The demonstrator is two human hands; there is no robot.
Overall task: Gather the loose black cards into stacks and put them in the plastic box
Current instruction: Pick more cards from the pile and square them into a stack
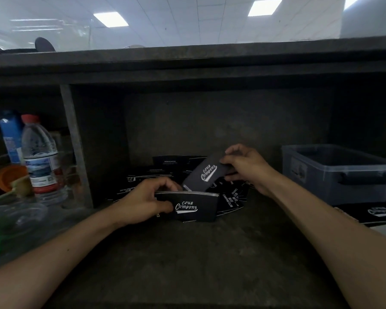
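Black stack: stands on its long edge on the dark desk, near centre. White "Club Camping" print faces the camera, and pale card edges show along the top.
Left hand: clamped on the stack's left end, thumb on the near face, fingers curled over the top and partly hidden behind it.
Right hand: pinches a single card by its far right end. The card is tilted, its lower corner just above the stack; whether they touch cannot be told.
Loose cards: lie fanned flat behind and right of the stack, partly hidden by both hands. Small print is unreadable in the dim light.
Plastic box: translucent grey, on the right, well apart from the hands. Its right side is cut off and its contents cannot be made out.
Left clutter: red-capped water bottle, blue carton behind it, blurred orange object.
Right edge: black printed sheet near the box, cut off.
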